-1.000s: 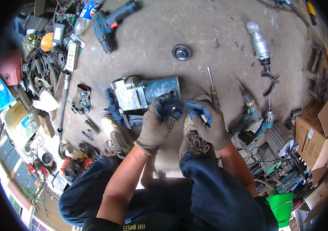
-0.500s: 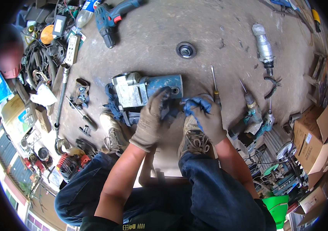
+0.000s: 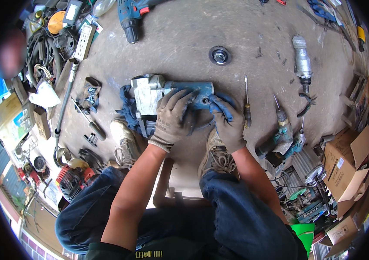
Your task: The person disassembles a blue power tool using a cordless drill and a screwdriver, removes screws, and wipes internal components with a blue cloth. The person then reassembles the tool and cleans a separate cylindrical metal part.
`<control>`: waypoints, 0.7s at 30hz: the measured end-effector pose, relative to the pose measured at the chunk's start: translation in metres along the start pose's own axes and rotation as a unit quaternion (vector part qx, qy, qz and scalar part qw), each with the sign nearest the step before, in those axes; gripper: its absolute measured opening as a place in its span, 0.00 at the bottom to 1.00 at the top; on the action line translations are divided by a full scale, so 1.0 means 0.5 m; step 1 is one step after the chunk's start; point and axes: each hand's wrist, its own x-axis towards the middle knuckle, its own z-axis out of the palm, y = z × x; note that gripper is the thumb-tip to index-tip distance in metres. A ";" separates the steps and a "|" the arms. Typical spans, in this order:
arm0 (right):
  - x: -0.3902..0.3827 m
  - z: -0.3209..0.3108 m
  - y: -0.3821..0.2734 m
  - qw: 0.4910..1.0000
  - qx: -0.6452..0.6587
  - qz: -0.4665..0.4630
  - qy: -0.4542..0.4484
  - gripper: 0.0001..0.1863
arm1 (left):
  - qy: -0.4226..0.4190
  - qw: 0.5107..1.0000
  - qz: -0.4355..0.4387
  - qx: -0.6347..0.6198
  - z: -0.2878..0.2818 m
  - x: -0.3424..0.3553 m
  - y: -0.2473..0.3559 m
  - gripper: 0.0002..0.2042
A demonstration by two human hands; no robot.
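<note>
A power tool body with a silvery metal gear case (image 3: 146,93) and a blue cylindrical motor housing (image 3: 199,89) lies on its side on the floor before me. My left hand (image 3: 172,117), in a grey work glove, curls its fingers over the near side of the housing. At the housing's right end, beside a round hole in its side, my gloved right hand (image 3: 228,123) has its fingers bent and pressed together. What they pinch, if anything, is hidden. Dark blue cloth (image 3: 127,104) is bunched against the gear case.
A black toothed gear (image 3: 219,55) lies beyond the tool. To the right are a screwdriver (image 3: 247,106), a silver cylindrical tool (image 3: 302,58), a teal power tool (image 3: 283,130) and a cardboard box (image 3: 342,160). A drill (image 3: 130,19) and a power strip (image 3: 84,42) lie at the far left.
My left hand has come down onto the motor housing. The right hand has moved in to the housing's right end. The view has shifted slightly.
</note>
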 end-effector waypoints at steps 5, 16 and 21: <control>0.002 0.000 -0.011 0.989 -0.135 -0.064 -0.008 0.12 | -0.002 1.000 -0.010 0.003 -0.002 -0.001 0.002 0.25; -0.002 0.000 -0.017 0.952 -0.284 -0.084 -0.070 0.16 | 0.004 1.000 -0.005 0.015 0.004 -0.006 -0.002 0.24; -0.004 0.002 -0.015 0.961 -0.262 -0.061 -0.067 0.16 | 0.004 1.000 -0.005 0.014 0.005 -0.003 -0.002 0.23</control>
